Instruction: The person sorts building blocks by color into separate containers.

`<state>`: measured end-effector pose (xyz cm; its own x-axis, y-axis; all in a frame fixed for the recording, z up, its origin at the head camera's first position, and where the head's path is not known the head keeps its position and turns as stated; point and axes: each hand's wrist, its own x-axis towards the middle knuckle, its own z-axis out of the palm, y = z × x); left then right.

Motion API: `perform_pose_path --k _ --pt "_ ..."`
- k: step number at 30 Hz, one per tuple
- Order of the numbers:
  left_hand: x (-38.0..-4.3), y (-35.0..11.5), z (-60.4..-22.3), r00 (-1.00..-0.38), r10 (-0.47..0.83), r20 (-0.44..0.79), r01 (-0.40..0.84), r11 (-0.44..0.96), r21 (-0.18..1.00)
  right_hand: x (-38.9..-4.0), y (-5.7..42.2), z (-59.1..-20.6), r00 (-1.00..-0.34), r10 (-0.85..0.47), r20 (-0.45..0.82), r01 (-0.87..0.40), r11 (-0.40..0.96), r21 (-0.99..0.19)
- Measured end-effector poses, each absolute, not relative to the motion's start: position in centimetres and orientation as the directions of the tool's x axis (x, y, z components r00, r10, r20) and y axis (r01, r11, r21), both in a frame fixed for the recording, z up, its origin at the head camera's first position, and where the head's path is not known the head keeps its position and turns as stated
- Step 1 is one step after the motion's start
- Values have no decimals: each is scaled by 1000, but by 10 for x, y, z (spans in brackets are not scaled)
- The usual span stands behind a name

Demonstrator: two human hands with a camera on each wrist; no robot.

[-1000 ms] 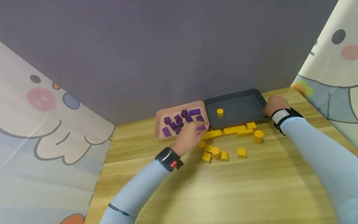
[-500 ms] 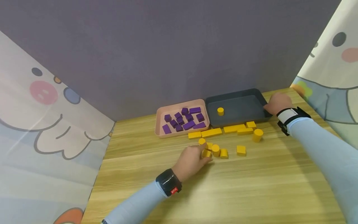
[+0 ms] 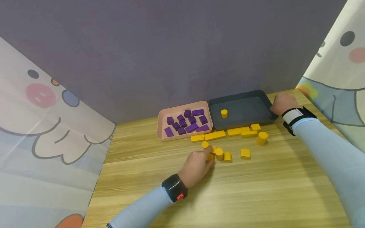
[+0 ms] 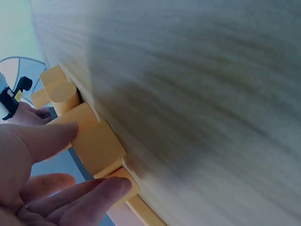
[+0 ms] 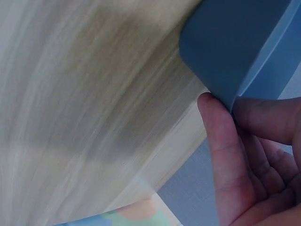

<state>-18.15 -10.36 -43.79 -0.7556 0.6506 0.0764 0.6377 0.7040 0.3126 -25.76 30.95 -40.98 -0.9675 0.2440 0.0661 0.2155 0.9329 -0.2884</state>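
Note:
My left hand (image 3: 195,167) reaches in among several yellow blocks on the table. In the left wrist view, its thumb and fingers are spread on either side of a yellow cube (image 4: 99,148). The thumb tip overlaps the cube's edge, and a fingertip overlaps another yellow block (image 4: 126,175) below it. A short yellow cylinder (image 3: 205,144) stands just beyond the fingers, and a taller one (image 3: 219,153) to their right. My right hand (image 3: 284,104) pinches the right rim of the dark grey tray (image 5: 221,52) between thumb and finger. One small yellow cylinder (image 3: 224,113) stands inside that tray.
A pink tray (image 3: 162,128) of purple blocks adjoins the dark tray on the left. Yellow bars (image 3: 215,135) line the trays' front. A yellow cylinder (image 3: 261,138) and a square block (image 3: 245,154) stand toward the right. A grey wall (image 3: 171,57) rises behind.
My left hand has come back from the front of the pink tray to the yellow blocks, uncovering a short yellow bar there. My right hand stays at the dark tray's rim.

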Motion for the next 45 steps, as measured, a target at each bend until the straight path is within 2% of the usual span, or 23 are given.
perform_pose_path --k 4,13,22,26,32,39,45 --pt "-182 -104 -439 -753 653 84 641 698 319 -256 313 -409 -961 273 51 245 921 -301" --pt "-196 -120 -427 -836 549 20 505 753 422 -261 313 -411 -959 278 56 249 919 -305" --pt "-231 -116 -392 -840 524 142 516 691 507 -263 308 -414 -948 312 59 280 909 -308" --pt "-249 -104 -387 -849 506 149 499 678 540 -265 304 -417 -943 325 77 287 907 -310" --pt "-272 -79 -393 -841 516 159 502 638 584 -264 300 -419 -946 316 74 280 910 -307" --pt "-294 -51 -412 -821 521 234 552 617 561 -259 294 -421 -944 323 62 289 905 -314" --pt "-304 -30 -427 -799 560 219 578 616 536 -259 290 -425 -943 328 58 295 904 -309"
